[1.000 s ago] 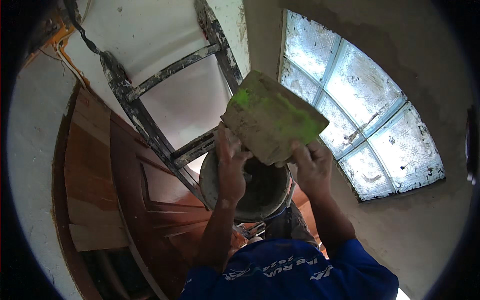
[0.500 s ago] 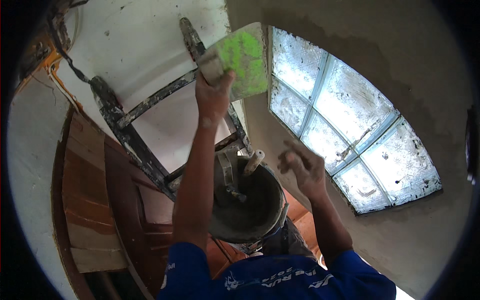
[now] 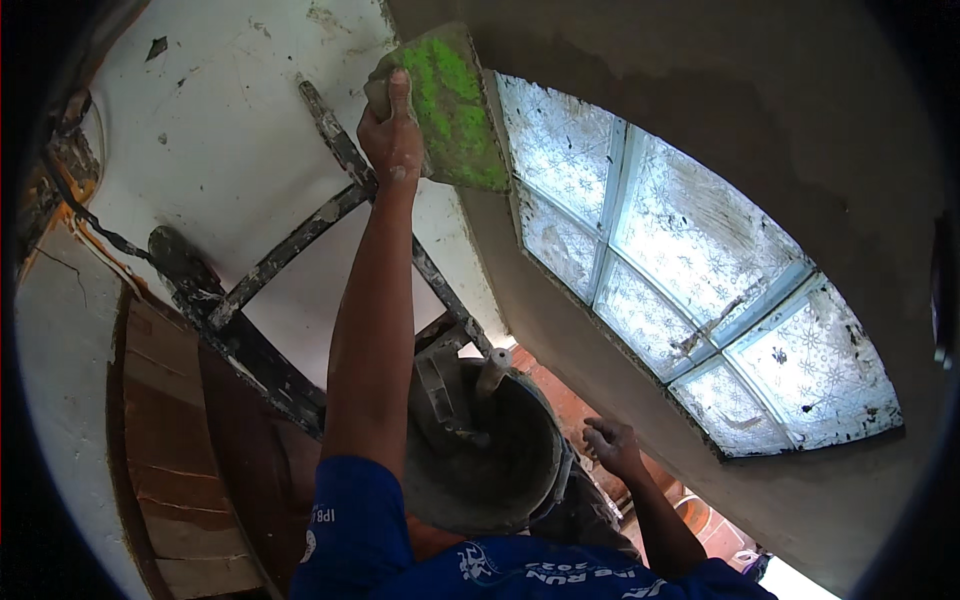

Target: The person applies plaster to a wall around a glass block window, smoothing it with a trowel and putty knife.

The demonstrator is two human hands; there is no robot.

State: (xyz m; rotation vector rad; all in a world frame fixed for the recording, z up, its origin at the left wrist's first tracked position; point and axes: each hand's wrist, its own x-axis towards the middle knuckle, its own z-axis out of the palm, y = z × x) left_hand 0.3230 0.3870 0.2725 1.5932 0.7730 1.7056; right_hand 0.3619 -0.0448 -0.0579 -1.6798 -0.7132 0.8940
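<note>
My left hand (image 3: pixel 392 135) is raised at the upper middle, its fingers wrapped round the grip of a plastering float (image 3: pixel 455 110). The float's flat face is grey with bright green patches. It lies close to the grey wall at the window's upper left corner; whether it touches the wall, I cannot tell. My right hand (image 3: pixel 612 447) hangs low, right of a dark bucket (image 3: pixel 535 500), with loosely bent fingers apart and nothing in them. Inside the bucket's upper part are a trowel (image 3: pixel 440 390) and a pale tool handle (image 3: pixel 494 370); a dark mix seems to lie below.
A paint-spattered ladder (image 3: pixel 290 245) leans by the white wall (image 3: pixel 230 90), left of and behind the bucket. To the right, a patterned glass window (image 3: pixel 690 260) is set in grey plaster (image 3: pixel 850 190). A brown wooden door (image 3: pixel 240 440) stands at the lower left.
My left hand has carried the float up and to the left. My right hand has dropped lower, away from the window. The whole view has shifted somewhat.
</note>
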